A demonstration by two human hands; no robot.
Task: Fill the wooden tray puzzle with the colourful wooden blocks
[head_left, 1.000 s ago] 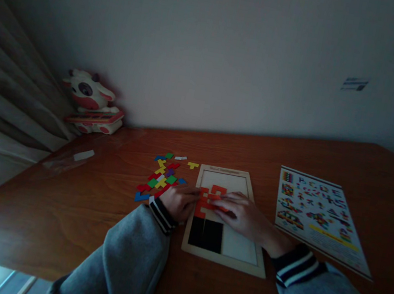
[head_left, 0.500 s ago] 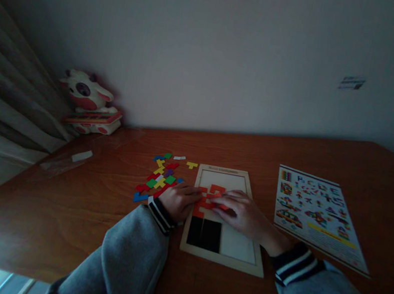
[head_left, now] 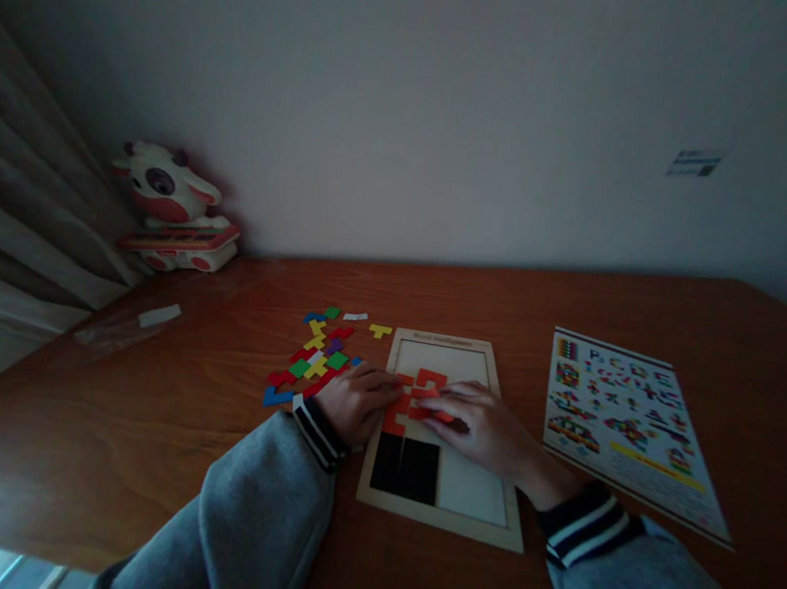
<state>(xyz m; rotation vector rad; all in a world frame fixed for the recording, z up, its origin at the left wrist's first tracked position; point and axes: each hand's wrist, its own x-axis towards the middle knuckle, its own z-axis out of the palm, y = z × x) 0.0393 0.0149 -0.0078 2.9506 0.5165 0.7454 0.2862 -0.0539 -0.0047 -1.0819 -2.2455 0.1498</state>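
A wooden-framed puzzle board (head_left: 444,528) lies flat in front of me. Orange pieces (head_left: 396,421) are in its left and middle part, above a black block (head_left: 417,471) at the lower left. My left hand (head_left: 361,400) rests at the board's left edge, fingertips on the orange pieces, with nothing visible lifted in it. From the right, my right hand (head_left: 477,426) has its thumb and fingers closed around an orange piece (head_left: 443,415) low over the board. The contact points are partly hidden by the fingers.
Several loose coloured pieces (head_left: 314,371) lie left of the board. A printed pattern sheet (head_left: 635,418) is on the right. A cow toy (head_left: 177,201) sits at the back left beside the curtain (head_left: 11,217). A white scrap (head_left: 159,315) lies near it.
The view has shifted slightly. Both hands stay at nearly the same spots on the board, and no piece has clearly changed place.
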